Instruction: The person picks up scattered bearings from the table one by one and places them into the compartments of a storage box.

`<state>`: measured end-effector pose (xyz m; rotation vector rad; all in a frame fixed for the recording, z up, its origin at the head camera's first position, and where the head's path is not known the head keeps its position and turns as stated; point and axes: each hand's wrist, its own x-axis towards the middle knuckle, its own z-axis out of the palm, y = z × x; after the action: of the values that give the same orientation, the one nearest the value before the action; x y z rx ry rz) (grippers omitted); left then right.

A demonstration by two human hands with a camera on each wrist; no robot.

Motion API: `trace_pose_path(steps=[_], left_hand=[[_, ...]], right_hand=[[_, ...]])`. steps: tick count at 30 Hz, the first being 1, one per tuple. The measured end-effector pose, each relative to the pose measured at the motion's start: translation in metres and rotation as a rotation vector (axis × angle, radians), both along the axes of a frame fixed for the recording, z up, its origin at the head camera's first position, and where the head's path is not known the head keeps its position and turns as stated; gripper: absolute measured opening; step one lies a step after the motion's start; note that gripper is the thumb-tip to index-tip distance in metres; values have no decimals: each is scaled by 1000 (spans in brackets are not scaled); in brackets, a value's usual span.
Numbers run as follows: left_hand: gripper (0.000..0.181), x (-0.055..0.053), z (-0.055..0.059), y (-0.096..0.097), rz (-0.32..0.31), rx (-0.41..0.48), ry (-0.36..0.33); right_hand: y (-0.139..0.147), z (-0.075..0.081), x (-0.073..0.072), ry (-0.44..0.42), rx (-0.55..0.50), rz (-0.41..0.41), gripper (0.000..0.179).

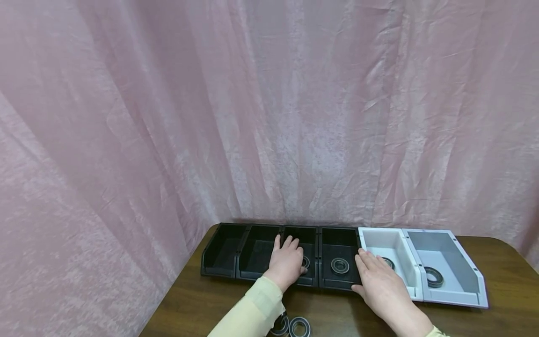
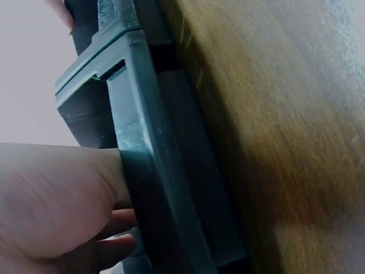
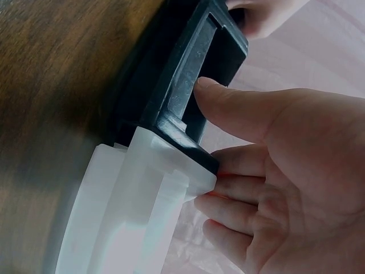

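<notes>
Nearest, two metal rings (image 1: 292, 327) are set on the desk (image 1: 501, 274), near the left sleeve (image 1: 257, 304). The left grip (image 1: 285, 262) is spread loosely over the two middle black bins (image 1: 310, 238), its thumb beside a partly hidden ring (image 1: 309, 263); nothing is seen held. The right grip (image 1: 381, 283) is kept nearly straight, unclosed, fingertips at the seam between the end black bin (image 1: 341, 241), just left of it, and the white bin (image 1: 383, 238). The bins are judged light, stiff and slick, best taken by their walls. Beyond, a pink curtain (image 1: 269, 117) is hung
</notes>
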<state>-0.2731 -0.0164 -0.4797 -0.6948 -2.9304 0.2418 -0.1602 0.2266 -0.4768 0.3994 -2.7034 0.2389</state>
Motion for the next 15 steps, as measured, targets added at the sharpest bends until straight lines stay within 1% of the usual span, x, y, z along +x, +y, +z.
trace_pose_path(steps=[3, 9, 15], left_hand=[[53, 1, 1, -3, -15, 32, 8], [57, 7, 10, -6, -26, 67, 10], [57, 12, 18, -9, -40, 91, 20]], right_hand=[[-1, 0, 0, 2, -2, 0, 74], [-2, 1, -1, 20, -6, 1, 74], [0, 1, -1, -6, -1, -2, 74]])
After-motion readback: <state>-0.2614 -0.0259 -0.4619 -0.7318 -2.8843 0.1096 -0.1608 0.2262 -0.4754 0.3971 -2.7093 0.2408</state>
